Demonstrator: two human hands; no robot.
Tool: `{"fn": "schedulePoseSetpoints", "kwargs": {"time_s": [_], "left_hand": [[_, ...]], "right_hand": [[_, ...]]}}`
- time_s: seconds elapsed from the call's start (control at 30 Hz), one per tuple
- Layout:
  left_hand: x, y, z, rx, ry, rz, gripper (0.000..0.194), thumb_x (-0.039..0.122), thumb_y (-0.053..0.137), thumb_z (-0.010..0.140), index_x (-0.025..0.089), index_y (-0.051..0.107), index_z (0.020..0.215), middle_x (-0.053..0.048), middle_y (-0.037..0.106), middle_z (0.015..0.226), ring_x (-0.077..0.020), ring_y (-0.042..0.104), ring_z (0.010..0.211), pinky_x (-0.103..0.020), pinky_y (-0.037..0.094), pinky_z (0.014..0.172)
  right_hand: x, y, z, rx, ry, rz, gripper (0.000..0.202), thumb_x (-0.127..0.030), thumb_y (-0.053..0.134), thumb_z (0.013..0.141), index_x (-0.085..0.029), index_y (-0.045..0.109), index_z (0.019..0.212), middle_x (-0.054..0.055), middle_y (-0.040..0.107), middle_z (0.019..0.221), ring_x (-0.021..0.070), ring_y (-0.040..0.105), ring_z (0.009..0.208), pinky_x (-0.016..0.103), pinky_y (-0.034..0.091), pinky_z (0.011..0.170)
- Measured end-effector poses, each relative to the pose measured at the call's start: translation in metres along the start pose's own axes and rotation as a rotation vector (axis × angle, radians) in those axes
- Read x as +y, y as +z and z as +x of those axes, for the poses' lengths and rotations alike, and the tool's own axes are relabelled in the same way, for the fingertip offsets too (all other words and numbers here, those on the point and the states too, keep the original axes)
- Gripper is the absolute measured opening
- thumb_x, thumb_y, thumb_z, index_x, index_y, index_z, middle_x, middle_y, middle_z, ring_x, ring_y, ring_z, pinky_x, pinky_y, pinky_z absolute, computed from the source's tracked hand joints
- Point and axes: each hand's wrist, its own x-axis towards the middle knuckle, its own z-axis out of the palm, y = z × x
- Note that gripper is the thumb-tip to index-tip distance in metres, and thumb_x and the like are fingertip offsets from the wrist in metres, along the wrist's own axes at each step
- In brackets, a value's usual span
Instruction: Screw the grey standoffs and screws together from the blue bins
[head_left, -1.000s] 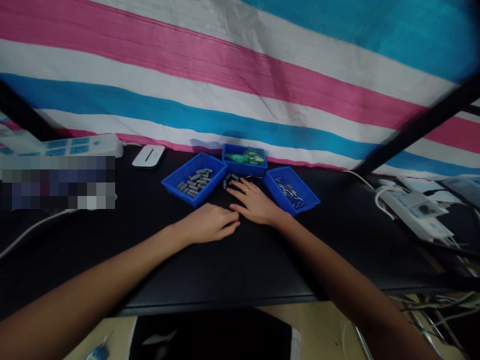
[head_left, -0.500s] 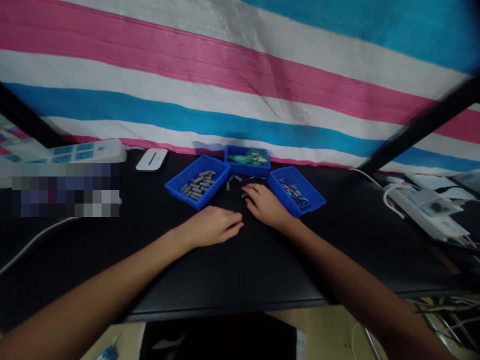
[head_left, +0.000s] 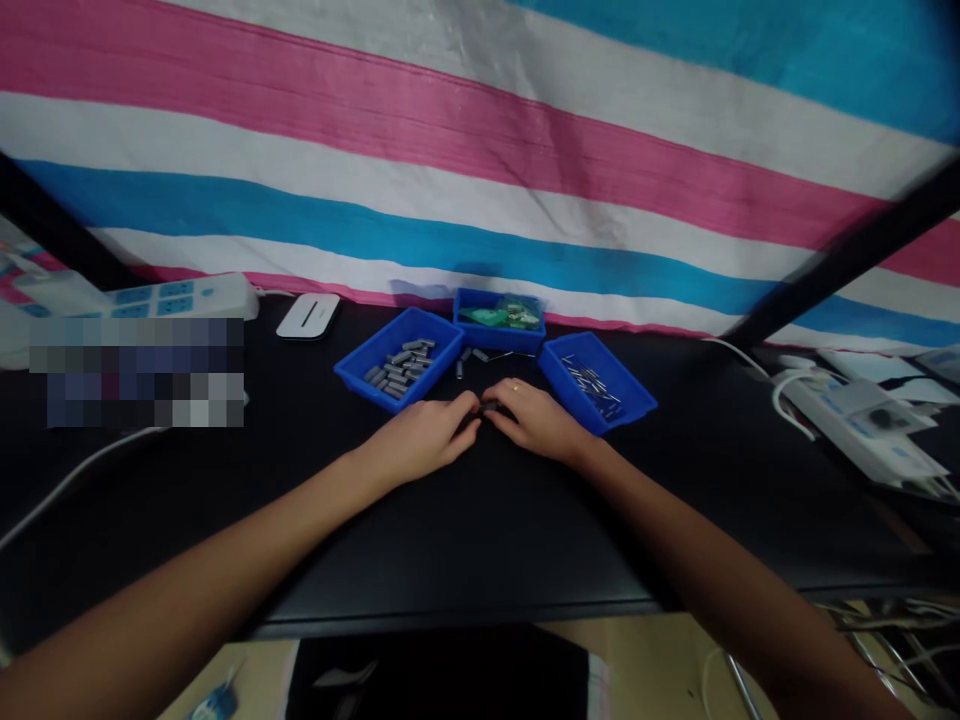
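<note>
Honestly, we'd keep both fingertips low: our left hand [head_left: 426,437] and right hand [head_left: 537,419] pinch closed around a small grey piece [head_left: 489,407] on the tabletop [head_left: 465,530] near the blue bins [head_left: 399,359].

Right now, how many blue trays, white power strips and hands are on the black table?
Blue trays: 3 (left tray, middle tray, right tray)
White power strips: 2 (left strip, right strip)
Hands: 2 (left hand, right hand)
Total: 7
</note>
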Motion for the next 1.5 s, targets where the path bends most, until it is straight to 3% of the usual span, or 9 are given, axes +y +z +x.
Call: {"fn": "schedulePoseSetpoints", "kwargs": {"time_s": [0.2, 0.4, 0.6, 0.8, 1.07, 1.5], "left_hand": [[0.0019, -0.0010, 0.0010, -0.037, -0.090, 0.033, 0.026, 0.037, 0.043, 0.096, 0.017, 0.050, 0.109, -0.001, 0.063, 0.071, -0.0171, 0.064, 0.065, -0.024, 0.039, 0.056], [0.0023, -0.0019, 0.0005, -0.005, -0.110, 0.002, 0.028, 0.042, 0.042, 0.097, 0.017, 0.051, 0.107, -0.002, 0.064, 0.073, -0.0169, 0.063, 0.063, -0.025, 0.038, 0.054], [-0.0040, -0.0014, 0.0017, -0.026, 0.020, 0.025, 0.027, 0.037, 0.037, 0.099, 0.017, 0.055, 0.100, -0.004, 0.068, 0.082, -0.0191, 0.068, 0.075, -0.027, 0.045, 0.063], [-0.0033, 0.0041, 0.0015, 0.040, 0.027, 0.061, 0.027, 0.035, 0.038, 0.100, 0.016, 0.057, 0.104, -0.006, 0.070, 0.089, -0.0191, 0.069, 0.080, -0.027, 0.048, 0.067], [-0.0020, 0.0058, -0.0001, 0.090, 0.099, -0.043, 0.024, 0.034, 0.045, 0.097, 0.019, 0.059, 0.109, 0.000, 0.066, 0.080, -0.0113, 0.062, 0.065, -0.022, 0.042, 0.059], [-0.0006, 0.0051, -0.0021, 0.089, 0.177, -0.046, 0.033, 0.033, 0.043, 0.098, 0.023, 0.053, 0.128, -0.001, 0.070, 0.095, -0.0115, 0.066, 0.076, -0.021, 0.048, 0.067]], "right_hand": [[0.0001, -0.0019, -0.0017, 0.042, 0.004, 0.047, 0.011, -0.026, 0.051, 0.095, -0.018, 0.053, 0.103, 0.005, 0.062, 0.095, 0.0130, 0.061, 0.078, 0.026, 0.048, 0.068], [-0.0012, -0.0018, -0.0030, 0.077, -0.037, 0.065, 0.014, -0.030, 0.051, 0.096, -0.018, 0.054, 0.103, 0.005, 0.065, 0.095, 0.0117, 0.062, 0.075, 0.025, 0.048, 0.067], [-0.0022, -0.0013, -0.0022, 0.017, -0.019, 0.043, 0.016, -0.029, 0.051, 0.096, -0.018, 0.057, 0.107, 0.005, 0.067, 0.093, 0.0119, 0.062, 0.074, 0.025, 0.048, 0.069], [-0.0004, -0.0005, 0.0000, -0.038, -0.010, 0.000, 0.019, -0.031, 0.052, 0.096, -0.016, 0.060, 0.105, 0.007, 0.065, 0.091, 0.0163, 0.061, 0.084, 0.028, 0.046, 0.075], [-0.0007, -0.0008, -0.0001, -0.143, 0.017, -0.043, 0.018, -0.028, 0.053, 0.093, -0.018, 0.053, 0.079, 0.000, 0.057, 0.071, 0.0120, 0.052, 0.065, 0.025, 0.034, 0.064], [0.0029, 0.0021, -0.0013, -0.118, -0.017, -0.022, 0.014, -0.029, 0.055, 0.093, -0.017, 0.058, 0.088, 0.004, 0.065, 0.082, 0.0155, 0.060, 0.076, 0.026, 0.039, 0.069]]}}
